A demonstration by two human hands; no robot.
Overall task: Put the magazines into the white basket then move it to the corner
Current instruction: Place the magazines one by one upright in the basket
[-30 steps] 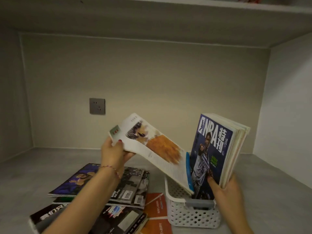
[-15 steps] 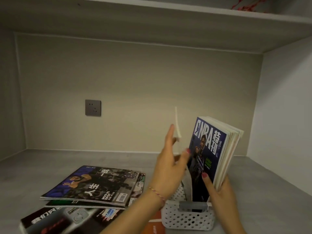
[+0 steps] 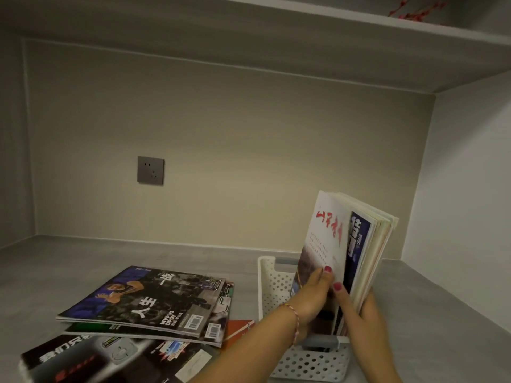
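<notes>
Left grip (image 3: 313,293) is pinched w/ thumb and fingers on the white-cover mag (image 3: 326,239), which stands upright in the white basket (image 3: 272,283). Right grip (image 3: 365,313) is wrapped around the upright bundle of mags (image 3: 367,244) just right of it, thumb on the front, fingers behind. Basket's perforated, grey handles, sits on the grey surface (image 3: 83,261). Left of both grips: flat stack of mags (image 3: 149,302) w/ basketball covers, not in the basket yet. Wall outlet (image 3: 150,170) further back-left.
</notes>
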